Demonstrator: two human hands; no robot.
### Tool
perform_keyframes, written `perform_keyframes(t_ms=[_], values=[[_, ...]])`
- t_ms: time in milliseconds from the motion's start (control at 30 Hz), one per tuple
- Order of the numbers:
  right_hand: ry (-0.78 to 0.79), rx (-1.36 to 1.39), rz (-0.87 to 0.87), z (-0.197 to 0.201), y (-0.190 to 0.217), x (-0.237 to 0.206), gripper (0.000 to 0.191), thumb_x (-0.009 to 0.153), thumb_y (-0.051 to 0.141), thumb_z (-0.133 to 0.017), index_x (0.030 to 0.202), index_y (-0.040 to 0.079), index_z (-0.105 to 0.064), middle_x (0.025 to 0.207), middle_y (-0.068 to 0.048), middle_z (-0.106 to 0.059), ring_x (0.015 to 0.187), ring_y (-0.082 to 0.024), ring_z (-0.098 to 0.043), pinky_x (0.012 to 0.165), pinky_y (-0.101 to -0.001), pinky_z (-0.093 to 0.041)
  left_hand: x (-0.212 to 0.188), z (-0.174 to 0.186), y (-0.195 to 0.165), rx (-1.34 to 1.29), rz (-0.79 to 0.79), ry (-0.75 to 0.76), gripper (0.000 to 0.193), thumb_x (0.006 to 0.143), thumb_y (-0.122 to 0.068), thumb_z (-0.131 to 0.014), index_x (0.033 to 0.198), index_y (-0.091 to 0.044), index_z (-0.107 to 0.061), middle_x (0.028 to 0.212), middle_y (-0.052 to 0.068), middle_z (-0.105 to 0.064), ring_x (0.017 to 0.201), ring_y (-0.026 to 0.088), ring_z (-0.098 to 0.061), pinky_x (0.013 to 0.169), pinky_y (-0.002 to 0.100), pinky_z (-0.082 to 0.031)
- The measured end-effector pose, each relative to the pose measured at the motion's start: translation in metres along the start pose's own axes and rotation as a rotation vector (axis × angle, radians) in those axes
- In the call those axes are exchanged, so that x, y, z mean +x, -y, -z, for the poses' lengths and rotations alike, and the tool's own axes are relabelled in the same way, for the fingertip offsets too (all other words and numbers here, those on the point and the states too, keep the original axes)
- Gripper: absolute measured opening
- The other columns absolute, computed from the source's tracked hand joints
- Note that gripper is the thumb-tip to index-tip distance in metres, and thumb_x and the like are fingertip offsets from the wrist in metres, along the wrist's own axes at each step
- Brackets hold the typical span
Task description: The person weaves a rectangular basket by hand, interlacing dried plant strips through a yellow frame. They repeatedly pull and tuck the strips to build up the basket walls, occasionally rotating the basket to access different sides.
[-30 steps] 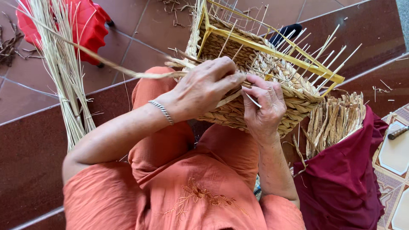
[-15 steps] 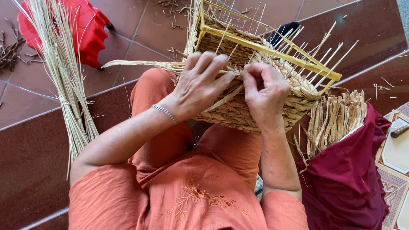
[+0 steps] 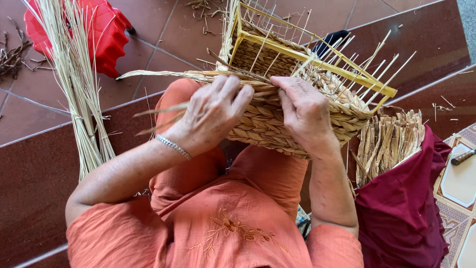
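Note:
A half-woven straw basket (image 3: 270, 126) on a yellow frame (image 3: 317, 62) rests on my knees, thin stakes sticking up from its rim. My left hand (image 3: 210, 114), with a silver bracelet at the wrist, presses on the basket's near wall and pinches a twisted straw strand (image 3: 163, 75) that runs off to the left. My right hand (image 3: 305, 111) grips the same rim just to the right, fingers curled over the weave. Both hands touch the basket and almost meet at the top edge.
A tall bundle of loose straw (image 3: 74, 84) stands at the left, in front of a red plastic stool (image 3: 106, 34). A dark red cloth (image 3: 406, 208) holding cut straw pieces (image 3: 389, 144) lies at the right. A knife handle (image 3: 463, 157) lies on the patterned tile.
The loose strand has been drawn in and now lies flat along the rim. My left hand has slid a little down the basket wall; my right hand has closed over the rim.

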State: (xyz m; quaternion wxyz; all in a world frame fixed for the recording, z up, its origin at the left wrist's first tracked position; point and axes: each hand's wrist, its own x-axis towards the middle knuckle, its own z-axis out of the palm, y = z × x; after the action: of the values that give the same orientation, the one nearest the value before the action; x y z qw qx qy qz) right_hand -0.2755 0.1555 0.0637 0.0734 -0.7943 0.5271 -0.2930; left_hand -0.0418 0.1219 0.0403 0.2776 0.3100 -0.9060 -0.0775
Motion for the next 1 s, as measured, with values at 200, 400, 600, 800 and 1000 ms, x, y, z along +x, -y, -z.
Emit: perform_keyframes(t_ms=[200, 400, 600, 800, 1000], values=[[-0.087, 0.000, -0.016, -0.004, 0.012, 0.009, 0.016, 0.096, 0.005, -0.076, 0.111, 0.000, -0.072, 0.105, -0.016, -0.074, 0.095, -0.029, -0.073, 0.085, -0.0390, -0.059, 0.027, 0.010, 0.010, 0.156, -0.145, -0.274, 0.035, 0.095, -0.015, -0.066, 0.126, -0.001, -0.060, 0.124, 0.014, -0.054, 0.117, 0.029, -0.055, 0.093, 0.044, -0.051], [-0.064, 0.142, -0.216, -0.007, 0.000, 0.008, 0.008, 0.101, 0.005, -0.073, 0.109, 0.002, -0.072, 0.094, -0.011, -0.074, 0.081, -0.020, -0.072, 0.071, -0.0331, -0.056, 0.010, -0.023, 0.000, 0.165, -0.233, -0.260, 0.033, 0.097, -0.010, -0.065, 0.127, 0.003, -0.060, 0.132, 0.018, -0.056, 0.121, 0.030, -0.056, 0.101, 0.043, -0.053], [-0.050, 0.174, -0.157, -0.005, -0.004, 0.003, 0.009, 0.104, 0.003, -0.068, 0.113, 0.003, -0.070, 0.096, -0.009, -0.073, 0.085, -0.018, -0.070, 0.073, -0.0321, -0.056, 0.082, -0.061, 0.018, 0.076, 0.217, 0.295, 0.016, 0.099, -0.014, -0.063, 0.102, 0.000, -0.069, 0.086, 0.014, -0.068, 0.077, 0.024, -0.066, 0.061, 0.039, -0.054], [-0.047, 0.288, -0.258, -0.009, -0.006, 0.002, 0.008, 0.106, 0.003, -0.067, 0.113, 0.006, -0.070, 0.094, -0.005, -0.071, 0.080, -0.014, -0.065, 0.069, -0.0286, -0.053, 0.058, -0.054, 0.028, -0.281, 0.166, -0.135, 0.008, 0.091, -0.011, -0.067, 0.087, -0.004, -0.067, 0.067, 0.009, -0.065, 0.057, 0.024, -0.063, 0.055, 0.041, -0.051], [-0.167, 0.252, -0.155, -0.014, -0.006, 0.007, 0.012, 0.102, 0.000, -0.072, 0.113, 0.005, -0.072, 0.104, -0.006, -0.072, 0.092, -0.014, -0.067, 0.078, -0.0290, -0.054, 0.025, -0.037, 0.018, -0.449, -0.061, -0.264, 0.006, 0.092, -0.005, -0.068, 0.097, -0.004, -0.064, 0.085, 0.010, -0.063, 0.081, 0.028, -0.064, 0.074, 0.040, -0.054]])
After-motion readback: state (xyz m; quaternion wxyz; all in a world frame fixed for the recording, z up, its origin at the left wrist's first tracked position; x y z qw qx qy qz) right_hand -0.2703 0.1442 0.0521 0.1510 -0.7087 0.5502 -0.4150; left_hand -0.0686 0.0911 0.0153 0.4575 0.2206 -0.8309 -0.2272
